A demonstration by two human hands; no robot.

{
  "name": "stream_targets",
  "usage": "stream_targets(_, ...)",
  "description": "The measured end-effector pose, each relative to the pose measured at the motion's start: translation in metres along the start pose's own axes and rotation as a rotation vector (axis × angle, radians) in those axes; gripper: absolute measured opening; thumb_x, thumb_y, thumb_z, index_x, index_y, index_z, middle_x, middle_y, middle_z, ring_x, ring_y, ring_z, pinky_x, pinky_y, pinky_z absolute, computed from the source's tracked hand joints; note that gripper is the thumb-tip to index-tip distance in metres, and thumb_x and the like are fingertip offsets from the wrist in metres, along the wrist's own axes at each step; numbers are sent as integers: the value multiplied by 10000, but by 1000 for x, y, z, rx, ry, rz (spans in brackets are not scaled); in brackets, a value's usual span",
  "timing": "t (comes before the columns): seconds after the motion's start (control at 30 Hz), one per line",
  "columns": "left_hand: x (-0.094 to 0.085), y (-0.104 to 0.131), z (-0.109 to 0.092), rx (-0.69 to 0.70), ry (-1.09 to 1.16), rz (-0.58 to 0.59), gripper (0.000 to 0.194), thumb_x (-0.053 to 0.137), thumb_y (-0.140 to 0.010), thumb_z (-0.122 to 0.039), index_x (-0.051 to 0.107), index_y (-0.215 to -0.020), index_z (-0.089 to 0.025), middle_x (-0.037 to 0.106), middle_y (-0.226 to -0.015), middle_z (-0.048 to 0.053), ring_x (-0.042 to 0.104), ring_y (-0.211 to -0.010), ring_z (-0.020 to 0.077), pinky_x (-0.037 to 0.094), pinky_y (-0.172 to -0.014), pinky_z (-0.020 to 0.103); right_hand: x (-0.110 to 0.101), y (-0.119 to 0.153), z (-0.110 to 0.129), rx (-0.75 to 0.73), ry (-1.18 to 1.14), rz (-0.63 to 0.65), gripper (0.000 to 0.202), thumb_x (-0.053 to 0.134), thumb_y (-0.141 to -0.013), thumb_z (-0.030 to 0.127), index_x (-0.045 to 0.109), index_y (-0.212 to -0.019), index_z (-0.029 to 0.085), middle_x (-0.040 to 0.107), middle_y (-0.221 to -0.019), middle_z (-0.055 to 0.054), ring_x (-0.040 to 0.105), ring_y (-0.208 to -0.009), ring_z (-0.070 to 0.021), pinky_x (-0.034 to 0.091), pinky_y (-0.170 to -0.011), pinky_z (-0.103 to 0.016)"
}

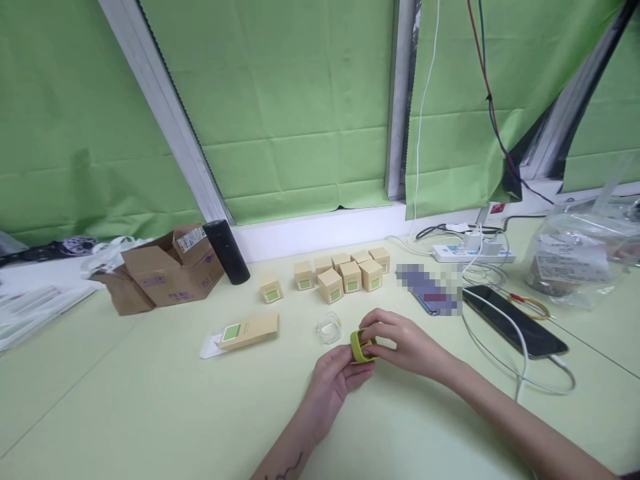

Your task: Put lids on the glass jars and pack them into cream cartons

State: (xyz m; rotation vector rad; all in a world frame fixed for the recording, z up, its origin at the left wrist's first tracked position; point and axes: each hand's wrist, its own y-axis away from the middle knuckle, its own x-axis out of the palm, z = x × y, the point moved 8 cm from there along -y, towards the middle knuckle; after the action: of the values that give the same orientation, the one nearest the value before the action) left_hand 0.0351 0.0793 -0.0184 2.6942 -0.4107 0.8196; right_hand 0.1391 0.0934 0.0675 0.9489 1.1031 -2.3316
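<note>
A small yellow-green square case (356,348) is held between my two hands above the table. My left hand (334,377) grips its lower left side, with fingers beneath it. The fingers of my right hand (393,339) are bent at its opening, with the tips partly inside and on its rim. Just left of the case lies a small clear plastic piece (329,328). An opened flat cardboard box (253,331) with a green label lies further left. Behind are several small tan boxes (351,276), with a single one (271,288) apart at the left.
An open brown carton (173,273) and a black cylinder (227,253) stand at the back left. Rightward are a partly blurred phone (430,293), a black phone (515,321) with a white cable, a power strip (450,253) and a clear plastic bag (575,257).
</note>
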Motion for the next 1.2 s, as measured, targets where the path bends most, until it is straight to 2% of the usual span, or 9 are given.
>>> stream_targets(0.17,2,1,-7,20,-178,-3,246,688,-735,-302,681,-871,-97,675,-866,103,610,-810,172,458,-787,295,-4,-1,-4,82,-236,99,126,563,-858,271,649,-934,218,617,-988,-55,612,-891,-166,495,-805,-293)
stream_targets(0.3,7,1,-6,42,-152,17,248,664,-739,-315,675,-885,-115,604,-773,51,527,-666,122,452,-631,255,-5,0,0,128,-413,201,295,385,-944,357,633,-1029,221,629,-1079,-65,590,-1015,-180,464,-904,-335)
stream_targets(0.37,6,1,-7,76,-115,-2,201,652,-731,-299,664,-830,-125,550,-704,19,466,-607,103,422,-566,237,-3,1,3,153,-470,177,316,438,-918,386,540,-1174,231,608,-1154,-73,564,-1075,-191,453,-925,-355)
stream_targets(0.47,6,0,-6,82,-111,-20,141,649,-692,-265,631,-739,-133,489,-628,-14,401,-558,88,372,-536,223,7,2,8,162,-427,129,620,709,-717,350,426,-1258,243,586,-1188,-77,565,-1063,-208,463,-901,-352)
stream_targets(0.6,8,1,-8,83,-159,-33,117,636,-627,-239,587,-671,-143,447,-575,-38,348,-529,79,301,-507,213,5,0,25,49,-311,-4,429,713,-679,245,541,-1071,222,647,-965,-36,607,-882,-177,483,-792,-305)
stream_targets(0.87,10,1,-12,119,-243,-5,105,631,-571,-119,534,-597,-147,447,-546,-53,358,-530,70,280,-531,205,-14,3,52,-150,-247,-143,395,711,-627,213,545,-985,222,617,-788,-8,560,-683,-146,456,-630,-268)
stream_targets(0.97,7,3,-14,131,-174,-9,111,666,-634,-187,573,-672,-141,508,-599,-30,428,-559,81,327,-561,210,-12,2,44,-98,-205,-156,398,688,-672,230,521,-1033,224,624,-853,-33,582,-766,-171,472,-674,-287)
stream_targets(1.1,18,6,-10,84,76,84,363,575,-777,-450,566,-1027,-188,623,-775,38,577,-743,175,430,-762,336,-7,1,15,112,-25,-165,369,656,-736,247,501,-1070,230,626,-946,-72,590,-864,-221,474,-743,-360)
stream_targets(1.2,16,5,-8,84,107,37,427,594,-798,-406,499,-1159,-201,646,-953,84,601,-827,191,427,-825,361,3,2,3,162,-22,-51,641,711,-664,262,411,-1229,225,587,-1095,-105,573,-984,-264,471,-821,-415)
